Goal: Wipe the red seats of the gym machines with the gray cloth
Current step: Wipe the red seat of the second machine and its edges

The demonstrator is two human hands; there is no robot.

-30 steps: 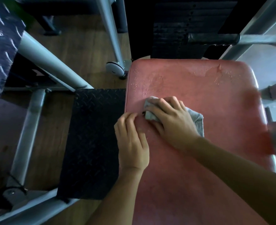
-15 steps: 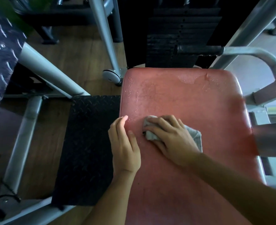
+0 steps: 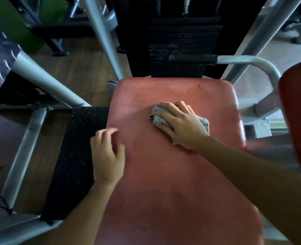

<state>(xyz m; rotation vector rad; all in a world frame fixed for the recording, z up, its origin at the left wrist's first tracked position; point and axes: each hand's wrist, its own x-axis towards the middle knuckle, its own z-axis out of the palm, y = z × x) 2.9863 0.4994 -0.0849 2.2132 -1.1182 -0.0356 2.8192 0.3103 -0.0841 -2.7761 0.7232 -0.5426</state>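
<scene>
You are pressing the crumpled gray cloth (image 3: pixel 204 123) onto the worn red padded seat (image 3: pixel 164 183) with your right hand (image 3: pixel 181 125), fingers curled over the cloth and gripping it. The speckled wet patch (image 3: pixel 133 99) is lying beyond that hand and to its left, toward the seat's far corner. Your left hand (image 3: pixel 107 156) is sitting nearer you at the seat's left edge, loosely curled, holding nothing. The right hand is likely needing a forward-left stroke next.

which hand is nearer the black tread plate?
Left. The left hand is at the left edge of the red seat, over the black tread plate; the right hand grips the gray cloth mid-seat.
</scene>
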